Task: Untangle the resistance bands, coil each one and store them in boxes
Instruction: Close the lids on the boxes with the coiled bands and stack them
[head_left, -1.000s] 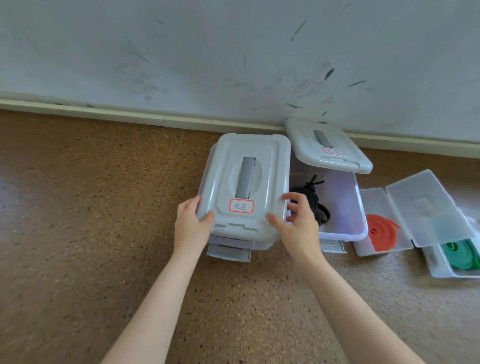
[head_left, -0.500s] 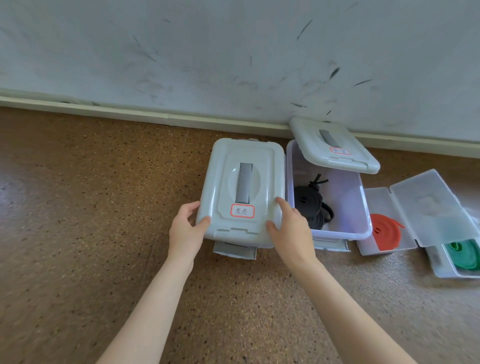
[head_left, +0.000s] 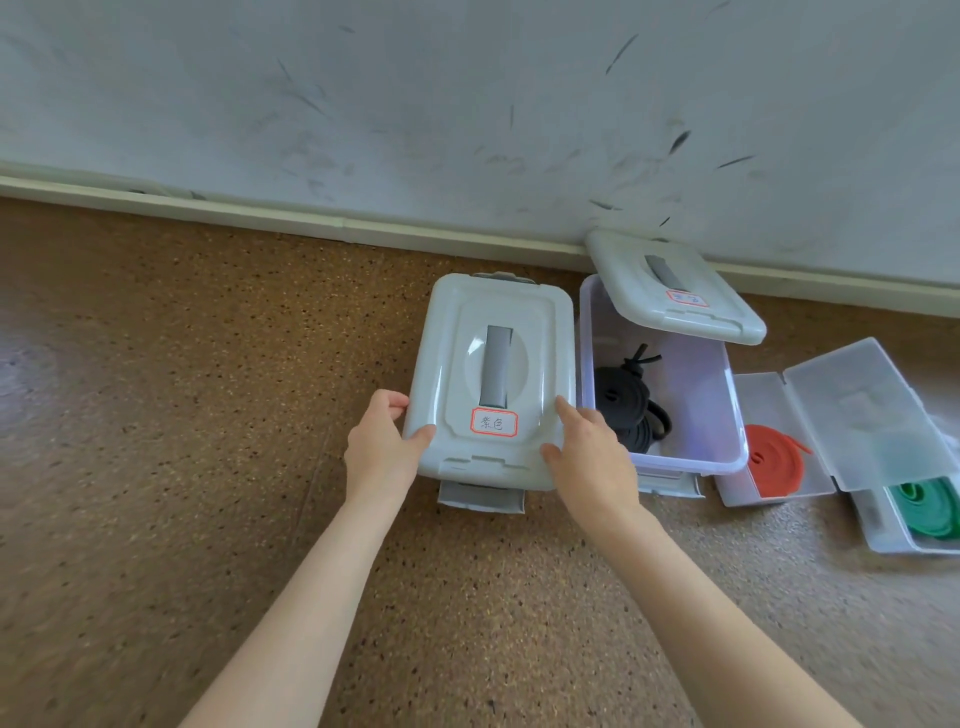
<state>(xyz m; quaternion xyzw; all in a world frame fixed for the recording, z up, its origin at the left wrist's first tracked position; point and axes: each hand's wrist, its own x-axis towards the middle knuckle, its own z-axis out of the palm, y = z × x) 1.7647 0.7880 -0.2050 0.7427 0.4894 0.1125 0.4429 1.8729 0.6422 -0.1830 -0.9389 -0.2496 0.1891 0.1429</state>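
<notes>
Nearly done, I'd say: both hands, left hand (head_left: 382, 448) and right hand (head_left: 589, 453), fingers clamped on the grey lid (head_left: 493, 379) over the left box (latch unfastened), while black band (head_left: 626, 402), red band (head_left: 774, 460) and green band (head_left: 927, 506) lie coiled in open boxes rightward.

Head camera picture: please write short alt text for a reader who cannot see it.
Two bare hands, left hand and right hand, hold the near corners of a grey lid on a box on a speckled brown floor. Beside it, open boxes hold a coiled black band, a red band and a green band.
</notes>
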